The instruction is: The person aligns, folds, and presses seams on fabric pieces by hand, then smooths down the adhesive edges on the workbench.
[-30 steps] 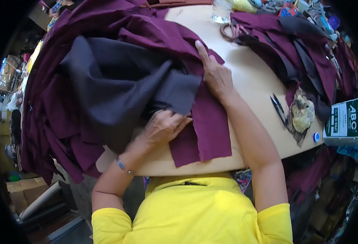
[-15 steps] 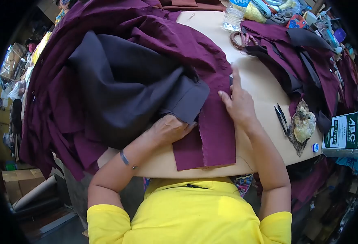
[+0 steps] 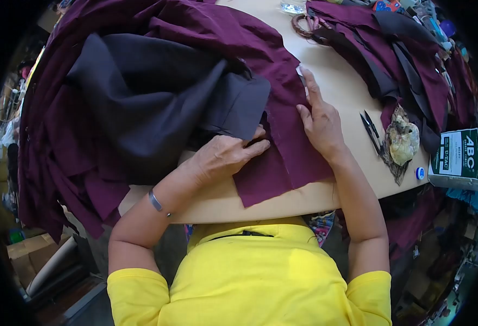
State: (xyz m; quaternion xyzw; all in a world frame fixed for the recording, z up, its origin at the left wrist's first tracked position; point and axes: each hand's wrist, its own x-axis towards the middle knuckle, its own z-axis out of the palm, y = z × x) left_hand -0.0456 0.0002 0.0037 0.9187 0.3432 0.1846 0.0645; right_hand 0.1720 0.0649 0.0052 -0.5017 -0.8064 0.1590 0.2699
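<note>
A maroon cloth piece (image 3: 298, 146) lies on the pale tabletop, with a seam or raw edge running along it. Over its left side is folded a dark grey cloth (image 3: 157, 100). My left hand (image 3: 225, 155) is closed at the grey cloth's lower corner, thumb and forefinger pinched together beside the seam; part of its fingers is hidden under the cloth. My right hand (image 3: 323, 122) rests on the maroon cloth's right edge, forefinger stretched out and thumb apart. Something small and white (image 3: 300, 70) shows by that fingertip; I cannot make out what it is.
More maroon cloth (image 3: 70, 141) is heaped at left and hangs off the table. On the right lie black thread snips (image 3: 372, 130), a yellowish lump on a rag (image 3: 402, 144), a blue cap (image 3: 420, 173), a green-and-white ABC can (image 3: 456, 157), scissors (image 3: 307, 27) and cloth scraps (image 3: 347, 43).
The maroon piece's lower end has swung slightly right and up. My left hand has moved up and right along the seam. The camera view has shifted a little.
</note>
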